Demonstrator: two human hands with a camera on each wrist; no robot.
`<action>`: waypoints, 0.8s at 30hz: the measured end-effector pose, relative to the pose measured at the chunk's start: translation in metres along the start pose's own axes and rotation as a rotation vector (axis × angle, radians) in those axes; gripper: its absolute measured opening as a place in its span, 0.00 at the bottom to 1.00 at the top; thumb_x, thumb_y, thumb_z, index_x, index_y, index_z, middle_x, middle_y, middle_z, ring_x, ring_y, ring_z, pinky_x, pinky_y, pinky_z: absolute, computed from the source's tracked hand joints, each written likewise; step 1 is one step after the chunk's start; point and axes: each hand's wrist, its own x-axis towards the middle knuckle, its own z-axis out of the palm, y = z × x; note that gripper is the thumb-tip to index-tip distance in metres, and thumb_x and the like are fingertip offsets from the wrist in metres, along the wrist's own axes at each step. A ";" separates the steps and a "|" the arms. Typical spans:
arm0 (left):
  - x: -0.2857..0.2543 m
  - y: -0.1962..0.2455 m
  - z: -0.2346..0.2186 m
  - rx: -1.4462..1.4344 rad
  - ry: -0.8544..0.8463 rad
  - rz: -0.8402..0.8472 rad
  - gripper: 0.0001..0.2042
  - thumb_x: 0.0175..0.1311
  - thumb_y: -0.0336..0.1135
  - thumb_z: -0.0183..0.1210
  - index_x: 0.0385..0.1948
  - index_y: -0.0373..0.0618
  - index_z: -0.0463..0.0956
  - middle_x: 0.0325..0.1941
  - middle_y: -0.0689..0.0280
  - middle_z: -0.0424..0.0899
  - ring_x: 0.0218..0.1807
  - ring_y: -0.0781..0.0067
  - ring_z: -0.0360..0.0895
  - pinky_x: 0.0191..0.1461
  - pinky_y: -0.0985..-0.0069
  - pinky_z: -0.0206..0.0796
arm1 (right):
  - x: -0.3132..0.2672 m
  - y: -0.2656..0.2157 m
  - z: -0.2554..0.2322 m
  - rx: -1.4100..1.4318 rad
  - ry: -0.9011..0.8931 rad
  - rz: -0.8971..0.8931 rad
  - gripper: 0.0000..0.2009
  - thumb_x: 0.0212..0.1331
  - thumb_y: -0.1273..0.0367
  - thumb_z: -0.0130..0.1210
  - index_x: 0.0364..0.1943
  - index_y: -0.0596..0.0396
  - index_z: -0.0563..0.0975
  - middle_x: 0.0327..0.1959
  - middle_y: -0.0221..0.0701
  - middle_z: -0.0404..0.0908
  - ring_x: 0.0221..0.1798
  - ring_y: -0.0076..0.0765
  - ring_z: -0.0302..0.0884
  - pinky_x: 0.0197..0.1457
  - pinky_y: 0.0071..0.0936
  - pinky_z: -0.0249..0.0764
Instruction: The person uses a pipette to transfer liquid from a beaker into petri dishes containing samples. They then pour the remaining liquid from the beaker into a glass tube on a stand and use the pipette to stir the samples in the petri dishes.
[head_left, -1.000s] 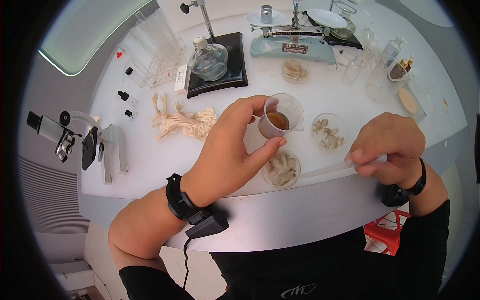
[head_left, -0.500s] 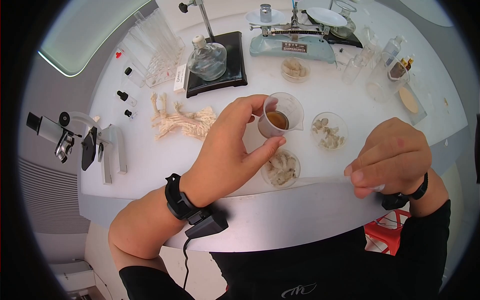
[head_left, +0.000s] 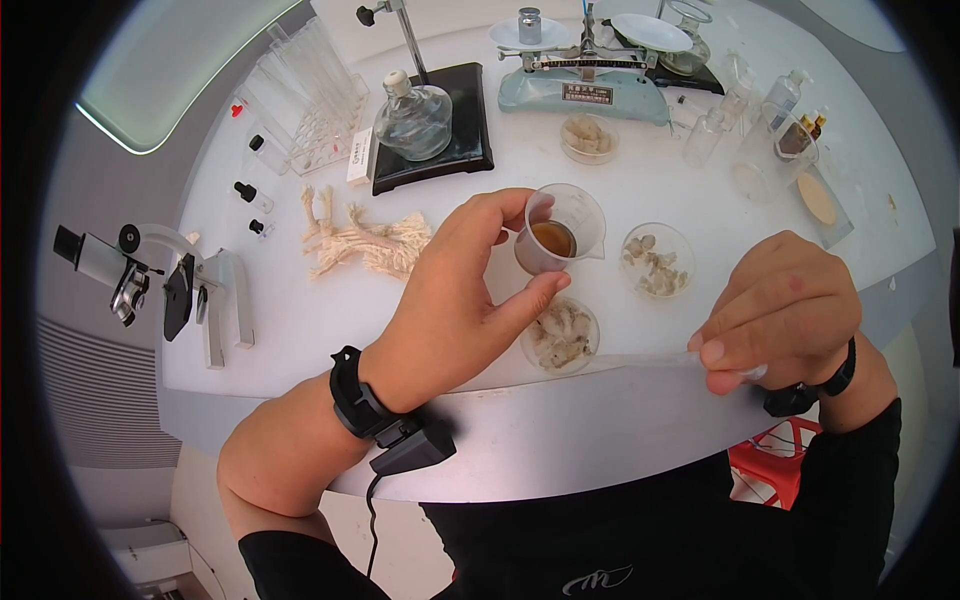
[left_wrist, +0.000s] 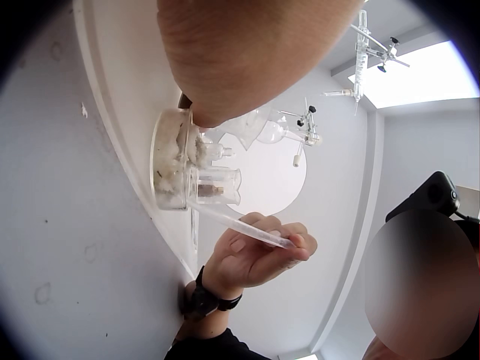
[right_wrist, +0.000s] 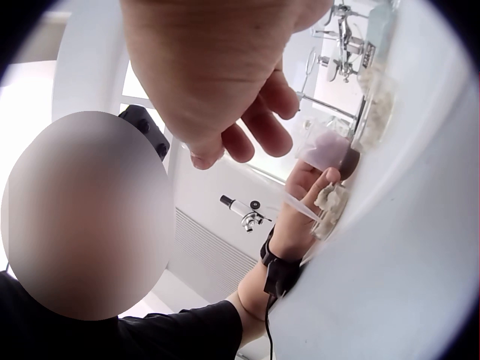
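"Well, what worries you most on the white tabletop (head_left: 290,330)?"

"Its front edge, I'd say. Both hands work close to it, so a sleeve or a careless elbow could push something over."

"And the hands themselves?"

"The left hand (head_left: 445,295) curls its fingers and thumb around a clear plastic beaker with a pouring lip (head_left: 588,225). The right hand (head_left: 790,305) pinches a long, translucent plastic pipette (head_left: 650,359) near one end."

"So is the beaker safe?"

"Only while that grip is level. Brown liquid (head_left: 553,238) sits low in it, and a loosened thumb or a turned wrist might slop it out. I can't tell whether the base touches the table."

"What's under the thumb?"

"A round, clear dish of pale, fluffy material (head_left: 598,332), just beside the beaker and near the table edge. If the left hand sinks, it could bump the rim and slide the dish outward."

"Then the smallest risk?"

"The pipette's thin tip, by the dish. Held so far back, a slight twitch could swing it into the fluff. Whether they touch, I can't tell."
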 end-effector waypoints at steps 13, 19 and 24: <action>-0.001 0.000 0.000 -0.006 0.000 -0.007 0.28 0.70 0.30 0.77 0.70 0.41 0.77 0.68 0.61 0.87 0.66 0.67 0.81 0.73 0.68 0.71 | 0.000 0.001 -0.001 0.048 -0.024 -0.006 0.11 0.59 0.66 0.86 0.40 0.51 0.94 0.33 0.28 0.95 0.28 0.28 0.93 0.28 0.22 0.81; -0.001 0.000 0.000 -0.004 -0.003 -0.008 0.28 0.70 0.30 0.77 0.71 0.42 0.77 0.69 0.61 0.87 0.66 0.67 0.81 0.74 0.68 0.71 | -0.001 0.004 -0.001 0.059 -0.019 -0.004 0.11 0.59 0.66 0.86 0.40 0.51 0.94 0.32 0.28 0.94 0.29 0.29 0.93 0.29 0.22 0.82; 0.000 0.000 0.000 -0.004 -0.004 -0.008 0.29 0.70 0.30 0.77 0.71 0.42 0.77 0.68 0.61 0.87 0.66 0.67 0.81 0.74 0.68 0.71 | -0.001 0.004 -0.001 0.065 -0.019 -0.004 0.11 0.59 0.66 0.86 0.40 0.51 0.94 0.32 0.28 0.94 0.30 0.29 0.94 0.29 0.21 0.83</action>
